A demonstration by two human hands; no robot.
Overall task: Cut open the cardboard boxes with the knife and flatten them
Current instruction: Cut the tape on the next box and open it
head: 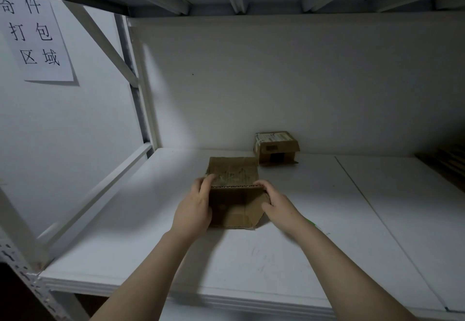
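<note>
Two cardboard boxes here: the opened box (234, 172) sits on the white shelf (276, 257), left hand (195, 207) curled over its left edge and right hand (275, 203) gripping its right edge, with one small labelled box (276, 147) close behind it to the right.

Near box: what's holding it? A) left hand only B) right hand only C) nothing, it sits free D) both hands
D: the left hand and the right hand each grip one side of the near box.
</note>
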